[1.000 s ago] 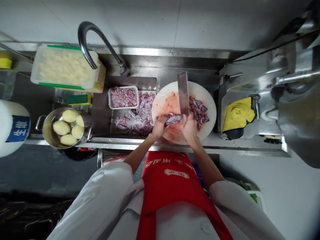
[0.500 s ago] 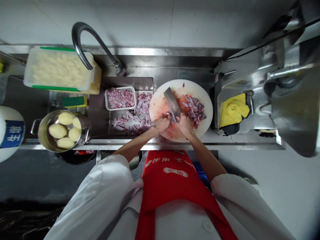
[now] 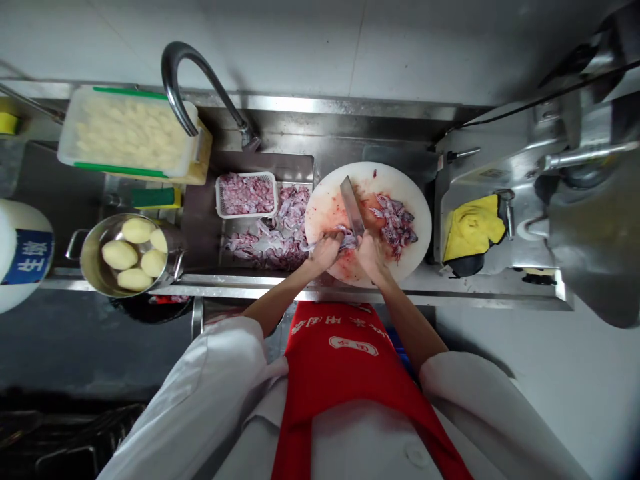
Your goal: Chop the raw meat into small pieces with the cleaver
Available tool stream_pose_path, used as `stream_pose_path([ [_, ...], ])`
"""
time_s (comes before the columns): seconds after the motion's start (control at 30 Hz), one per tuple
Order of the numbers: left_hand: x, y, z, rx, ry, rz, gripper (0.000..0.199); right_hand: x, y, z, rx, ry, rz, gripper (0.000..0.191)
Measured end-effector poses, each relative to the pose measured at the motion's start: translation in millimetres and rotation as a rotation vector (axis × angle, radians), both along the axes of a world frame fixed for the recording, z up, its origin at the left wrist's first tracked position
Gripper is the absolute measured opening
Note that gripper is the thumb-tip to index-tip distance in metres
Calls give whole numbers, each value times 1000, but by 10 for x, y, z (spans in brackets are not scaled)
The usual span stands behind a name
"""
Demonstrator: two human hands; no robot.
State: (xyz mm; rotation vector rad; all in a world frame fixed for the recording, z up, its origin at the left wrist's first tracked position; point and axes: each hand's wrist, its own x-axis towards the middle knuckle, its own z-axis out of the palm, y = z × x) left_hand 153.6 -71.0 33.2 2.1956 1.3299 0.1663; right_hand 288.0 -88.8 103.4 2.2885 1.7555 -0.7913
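A round white cutting board (image 3: 320,193) with red stains lies before me. My right hand (image 3: 369,255) is closed round the handle of a cleaver (image 3: 352,205), whose blade points away from me. On the board's left part my left hand (image 3: 326,251) grips a pinkish piece of meat (image 3: 347,238), right beside the blade. Small parts and bones (image 3: 396,223) are heaped on the board's right side. Left of the board, more pieces of meat (image 3: 293,210) lie in a metal tray, and a white basket (image 3: 246,215) holds small chopped pieces.
A curved faucet (image 3: 200,63) rises behind the basket. At the left stand a pot (image 3: 95,270) of peeled potatoes, a lidded plastic box (image 3: 200,163) and a green sponge (image 3: 153,197). A yellow cloth (image 3: 473,225) lies right of the board, near a metal machine (image 3: 595,233).
The view has shifted slightly. The cleaver is more upright, and more of the meat shows between my hands.
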Motion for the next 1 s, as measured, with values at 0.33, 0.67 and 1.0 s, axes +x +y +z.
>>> stream_pose_path([
  [0.33,-996,-78,442,-17,-234,163,13,605,201,-57,71,-128,47,37],
  [0.67,-536,116,608,-17,-871,525,23,819,214,-19,91,-39,-16,33],
  [1.0,-808,-184,-43,-181,-643,658,22,814,-324,-26,45,31,-35,29],
])
